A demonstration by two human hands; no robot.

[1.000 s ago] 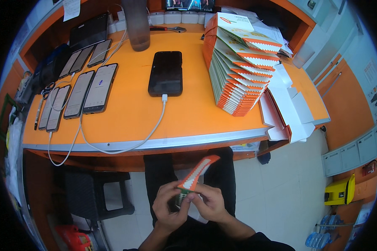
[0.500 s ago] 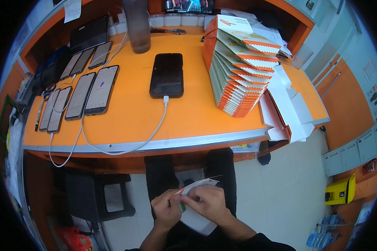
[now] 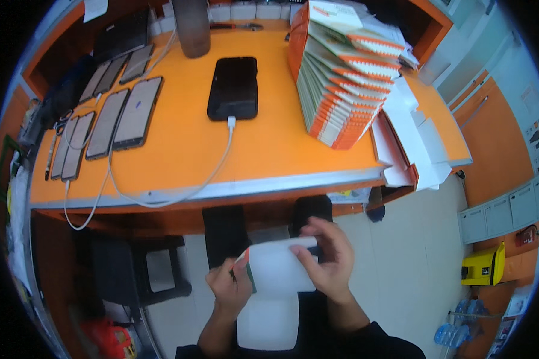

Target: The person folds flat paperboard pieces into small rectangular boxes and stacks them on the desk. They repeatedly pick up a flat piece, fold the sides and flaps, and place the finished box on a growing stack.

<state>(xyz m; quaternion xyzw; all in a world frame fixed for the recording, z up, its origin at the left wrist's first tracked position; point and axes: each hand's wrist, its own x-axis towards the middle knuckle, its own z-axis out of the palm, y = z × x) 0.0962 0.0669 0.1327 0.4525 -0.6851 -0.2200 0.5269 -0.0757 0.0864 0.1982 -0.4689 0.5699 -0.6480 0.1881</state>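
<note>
In front of my lap, my left hand (image 3: pixel 230 286) is closed on the left edge of a white card folder (image 3: pixel 275 269), thumb in front. Orange and green print shows on the folder beside that thumb. My right hand (image 3: pixel 332 263) is at the folder's upper right corner, its thumb against the white face and its fingers apart beyond the edge. A narrow strip at the folder's top edge looks bent over. Below the upper panel, a second white panel (image 3: pixel 268 323) hangs over my lap; whether the two are one piece, I cannot tell.
Orange-and-white folded cards (image 3: pixel 347 90) stand in a tall stack on the orange desk (image 3: pixel 173 137), beside an opened white carton (image 3: pixel 416 140). A black phone (image 3: pixel 233 88) is plugged into a white cable; several more phones (image 3: pixel 138 113) lie left. A dark stool (image 3: pixel 126 269) stands lower left.
The folder has been turned so its white inner face shows broadly. My right hand has moved right and up, its fingers spreading from a pinch. The whole view has shifted slightly.
</note>
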